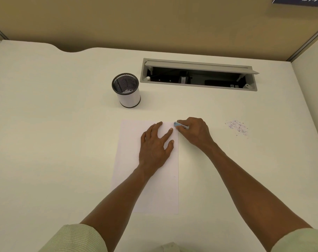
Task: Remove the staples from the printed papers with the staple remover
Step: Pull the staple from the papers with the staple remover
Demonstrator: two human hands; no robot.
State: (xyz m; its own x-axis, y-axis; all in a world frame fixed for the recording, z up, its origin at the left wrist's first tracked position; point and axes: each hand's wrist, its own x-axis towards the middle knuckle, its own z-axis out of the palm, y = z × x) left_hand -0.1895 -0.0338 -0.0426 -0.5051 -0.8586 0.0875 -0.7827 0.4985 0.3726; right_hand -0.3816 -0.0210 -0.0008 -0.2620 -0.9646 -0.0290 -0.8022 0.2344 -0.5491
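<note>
**Pinning the sheet, remover at its far right corner**

I see the left hand lying flat on the printed papers, fingers spread and straight, I judge to stop the sheets sliding. The papers lie near the middle of the tabletop, toward its near edge. The right hand has its grip clamped on the staple remover, whose tip meets the papers' far right corner, presumably where a staple sits; I cannot make out the staple itself. Pulled staples lie scattered to the right. A mesh pen cup stands beyond the papers.
</note>
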